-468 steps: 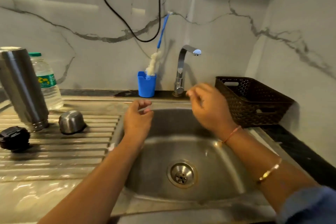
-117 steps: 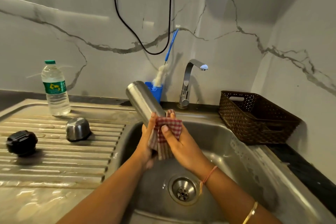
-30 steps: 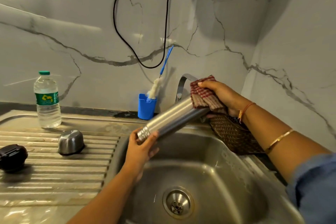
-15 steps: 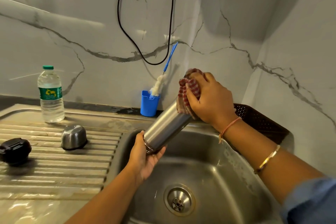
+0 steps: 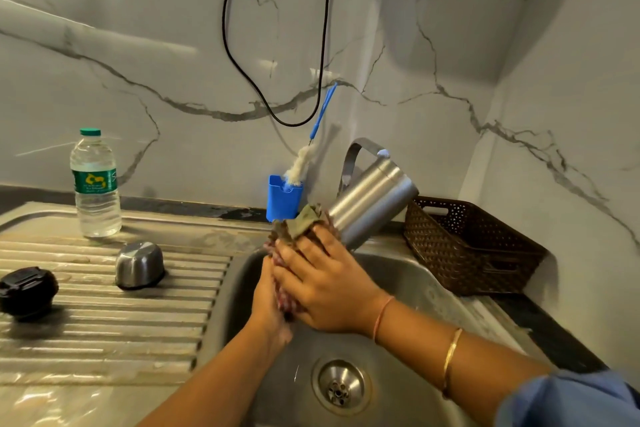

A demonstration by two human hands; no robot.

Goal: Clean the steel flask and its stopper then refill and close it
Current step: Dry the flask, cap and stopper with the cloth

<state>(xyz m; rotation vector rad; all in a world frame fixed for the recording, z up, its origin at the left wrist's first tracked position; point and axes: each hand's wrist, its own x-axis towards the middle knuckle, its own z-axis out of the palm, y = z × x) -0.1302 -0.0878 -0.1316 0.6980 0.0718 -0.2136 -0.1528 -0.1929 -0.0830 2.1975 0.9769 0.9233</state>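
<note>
While the brushed-steel cylindrical flask [image 5: 374,199] slants up and away to the right of the hands, over the steel sink [image 5: 426,291], both hands are pressed together on its lower end. The right hand [image 5: 322,284] wraps the red-checked cloth [image 5: 298,222] round the metal. The left hand [image 5: 268,303] grips from beneath, its fingers mostly hidden.

Rigid and smooth, that body looks slippery if wet, so I'd judge the cloth gives the surer hold. The grip would be better nearer the middle than at the very end, since the raised base will lever downward. If empty, it should be light.

Well left of the hands, on the ribbed draining worktop [image 5: 104,322], lie the black round stopper [image 5: 27,289] and the domed steel cup [image 5: 139,265]. The clear plastic water bottle [image 5: 95,184] stands behind them.
</note>
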